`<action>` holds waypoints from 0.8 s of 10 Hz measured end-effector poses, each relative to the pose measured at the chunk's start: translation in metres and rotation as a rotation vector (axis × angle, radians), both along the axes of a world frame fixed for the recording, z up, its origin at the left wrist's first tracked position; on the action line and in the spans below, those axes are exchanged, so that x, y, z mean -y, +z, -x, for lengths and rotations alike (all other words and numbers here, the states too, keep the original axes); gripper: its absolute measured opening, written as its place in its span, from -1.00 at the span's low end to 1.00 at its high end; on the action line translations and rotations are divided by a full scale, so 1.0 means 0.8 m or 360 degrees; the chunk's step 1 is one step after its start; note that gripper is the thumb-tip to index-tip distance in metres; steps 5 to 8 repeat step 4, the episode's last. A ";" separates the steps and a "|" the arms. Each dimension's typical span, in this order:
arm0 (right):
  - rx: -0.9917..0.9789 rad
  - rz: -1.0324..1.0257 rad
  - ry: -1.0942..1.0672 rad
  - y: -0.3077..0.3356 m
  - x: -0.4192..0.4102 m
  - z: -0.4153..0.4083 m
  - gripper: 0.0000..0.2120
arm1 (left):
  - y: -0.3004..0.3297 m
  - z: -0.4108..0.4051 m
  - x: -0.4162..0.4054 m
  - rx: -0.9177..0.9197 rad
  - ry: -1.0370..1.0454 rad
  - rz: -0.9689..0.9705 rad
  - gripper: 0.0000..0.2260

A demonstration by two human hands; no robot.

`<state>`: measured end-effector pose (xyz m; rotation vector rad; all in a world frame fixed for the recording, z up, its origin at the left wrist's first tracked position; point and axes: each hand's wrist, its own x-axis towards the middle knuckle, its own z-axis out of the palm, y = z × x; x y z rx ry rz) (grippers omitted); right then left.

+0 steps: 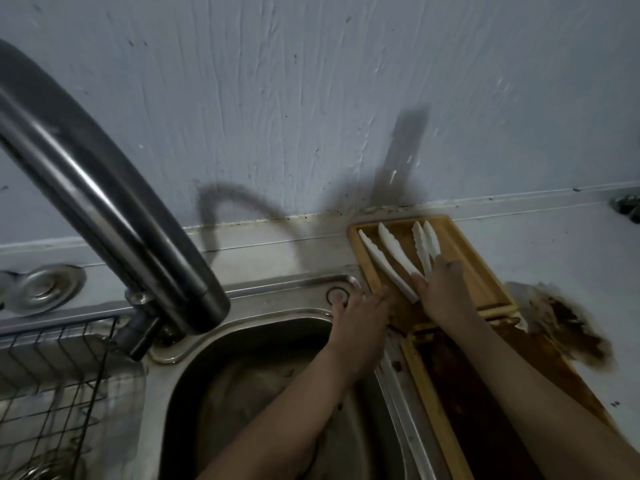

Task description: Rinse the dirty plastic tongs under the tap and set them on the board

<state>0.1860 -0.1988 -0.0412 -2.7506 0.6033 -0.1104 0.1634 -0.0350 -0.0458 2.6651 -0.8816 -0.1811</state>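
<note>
A stainless steel sink [194, 382] occupies the lower centre; its basin is dark and its contents cannot be identified. A wire rack [52, 375] sits at the left edge of the sink. A round metal cap [45, 289] lies on the ledge behind the rack. The painted wall [311, 98] is pale, streaked and speckled (dark grime collects along its base seam). On the tabletop [571, 244], a brown-stained crumpled sheet [568, 323] lies at the right. A blurred metal object [627, 206] sits at the far right edge.

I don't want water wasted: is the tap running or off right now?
Off, as far as can be seen: no stream falls from the tap spout into the sink.
</note>
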 end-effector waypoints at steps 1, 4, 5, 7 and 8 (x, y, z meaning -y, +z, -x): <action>-0.0064 0.0340 0.0035 -0.007 0.001 0.003 -0.50 | 0.002 -0.003 -0.001 -0.0102 0.0019 0.0063 -0.46; 0.0002 0.0255 0.0118 0.009 0.005 0.018 -0.46 | 0.038 0.002 -0.023 -0.0482 -0.0016 0.0183 -0.58; 0.0002 0.0255 0.0118 0.009 0.005 0.018 -0.46 | 0.038 0.002 -0.023 -0.0482 -0.0016 0.0183 -0.58; 0.0002 0.0255 0.0118 0.009 0.005 0.018 -0.46 | 0.038 0.002 -0.023 -0.0482 -0.0016 0.0183 -0.58; 0.0002 0.0255 0.0118 0.009 0.005 0.018 -0.46 | 0.038 0.002 -0.023 -0.0482 -0.0016 0.0183 -0.58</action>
